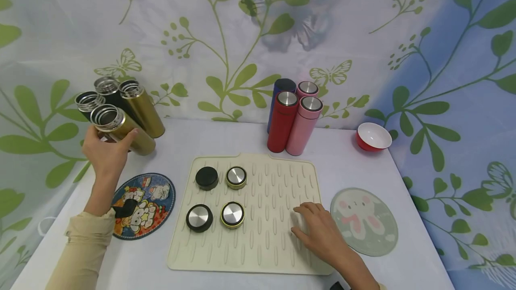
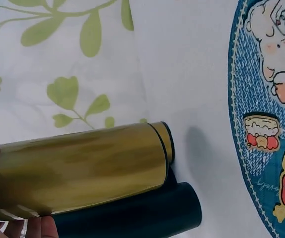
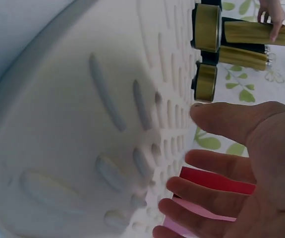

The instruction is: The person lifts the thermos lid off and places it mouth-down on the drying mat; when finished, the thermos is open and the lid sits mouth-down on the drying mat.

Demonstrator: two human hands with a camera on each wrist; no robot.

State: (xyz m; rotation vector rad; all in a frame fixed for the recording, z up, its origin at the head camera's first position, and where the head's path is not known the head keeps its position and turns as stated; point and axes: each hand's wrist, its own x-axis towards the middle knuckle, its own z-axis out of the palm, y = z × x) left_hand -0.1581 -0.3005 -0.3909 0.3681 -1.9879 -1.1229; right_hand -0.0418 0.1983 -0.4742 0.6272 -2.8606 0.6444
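Note:
My left hand grips an uncapped gold thermos bottle, its open mouth facing up. Right beside it stand another gold thermos and two dark ones, all without lids. In the left wrist view the held gold thermos overlaps a dark thermos. My right hand hovers low over the right part of the cream ribbed mat, fingers spread and holding nothing. On the mat's left half lie two black lids and two gold-rimmed lids.
Behind the mat stand capped thermoses: a red one, two pink ones and a blue one. A red-and-white bowl sits at the back right. Round cartoon mats lie left and right. Leaf-patterned cloth hangs behind.

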